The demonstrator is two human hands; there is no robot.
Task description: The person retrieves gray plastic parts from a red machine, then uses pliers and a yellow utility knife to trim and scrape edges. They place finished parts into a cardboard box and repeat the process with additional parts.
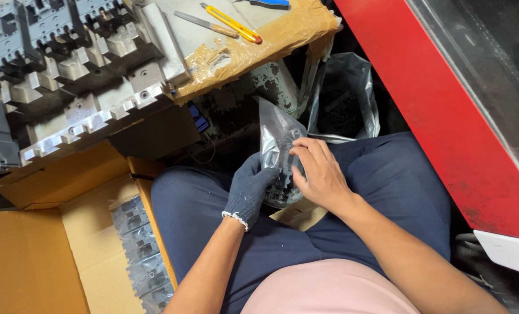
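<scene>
My left hand (249, 189), in a dark grey knit glove, grips the lower part of a clear plastic bag (275, 129) with a black plastic part inside. My bare right hand (319, 172) holds the same bag from the right, fingers curled over its side. Both hands hover above my lap, between my knees in dark blue trousers. The bag's top stands up, open and crumpled.
A metal fixture with black parts (67, 70) fills the upper left on a tape-covered bench (271, 40) with a yellow cutter (231, 23). An open cardboard box (67, 256) with bagged parts (140, 250) sits lower left. A large plastic bag (346, 96) hangs ahead; a red machine panel (445, 116) is right.
</scene>
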